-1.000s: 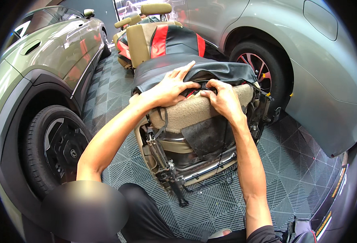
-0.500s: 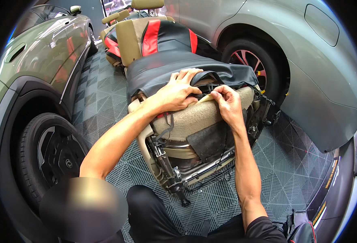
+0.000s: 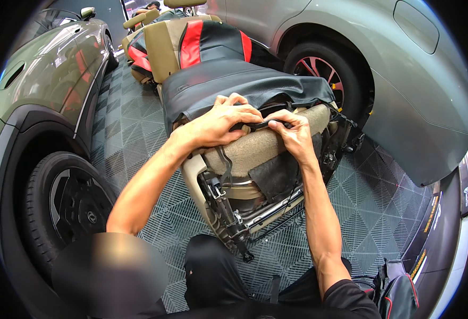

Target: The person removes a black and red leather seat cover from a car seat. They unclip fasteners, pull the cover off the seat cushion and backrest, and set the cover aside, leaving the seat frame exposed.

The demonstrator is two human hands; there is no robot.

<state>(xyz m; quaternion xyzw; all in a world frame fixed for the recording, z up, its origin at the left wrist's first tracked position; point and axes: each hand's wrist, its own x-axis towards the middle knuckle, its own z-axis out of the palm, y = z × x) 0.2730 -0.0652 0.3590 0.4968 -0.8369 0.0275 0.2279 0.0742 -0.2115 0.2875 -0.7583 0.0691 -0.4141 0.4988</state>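
Note:
A car seat lies in front of me, its underside metal frame (image 3: pixel 228 210) and beige fabric (image 3: pixel 276 143) turned my way. A black leather-like seat cover (image 3: pixel 234 90) is draped over its far part. My left hand (image 3: pixel 220 121) lies at the cover's near edge, its fingers curled over a dark strip of that edge. Just to the right, my right hand (image 3: pixel 293 132) pinches the same black edge strip between thumb and fingers. The two hands nearly meet above the beige fabric. A black strap (image 3: pixel 225 159) hangs loose below my left wrist.
A tan seat with a black and red cover (image 3: pixel 212 45) stands beyond. A green car (image 3: pixel 53 69) flanks the left, a grey car (image 3: pixel 404 106) the right. Grey grid tiles (image 3: pixel 367 218) cover the floor. A black bag with red piping (image 3: pixel 398 295) lies lower right.
My right hand has moved slightly left, from pinching a pale tan edge to gripping the black edge strip. My left hand stays near the same spot. The view has shifted slightly.

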